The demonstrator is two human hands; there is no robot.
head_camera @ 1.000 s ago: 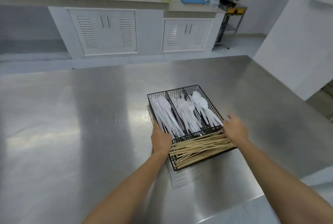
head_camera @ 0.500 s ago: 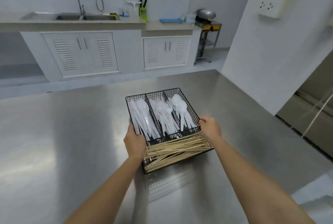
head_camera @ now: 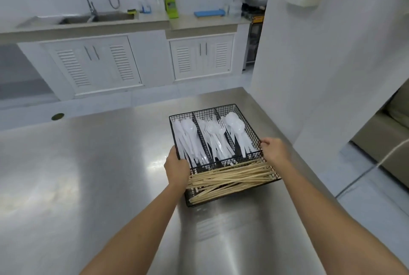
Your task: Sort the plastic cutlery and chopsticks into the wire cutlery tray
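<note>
A black wire cutlery tray (head_camera: 247,120) is held just above the steel table, casting a shadow and reflection below it. My left hand (head_camera: 177,167) grips its left side and my right hand (head_camera: 274,149) grips its right side. Three rear compartments hold white plastic knives (head_camera: 188,139), forks (head_camera: 213,135) and spoons (head_camera: 238,128). The front compartment holds several wooden chopsticks (head_camera: 230,178) lying crosswise.
The steel table (head_camera: 88,186) ends at its right edge near a white wall (head_camera: 321,75). Beyond the far edge lie a tiled floor, white cabinets (head_camera: 95,64) and a counter with a sink (head_camera: 95,18). A floor drain (head_camera: 58,116) sits at left.
Both hands kept hold of the tray and carried it to the right, toward the table's right edge; the view has swung right, bringing the white wall closer.
</note>
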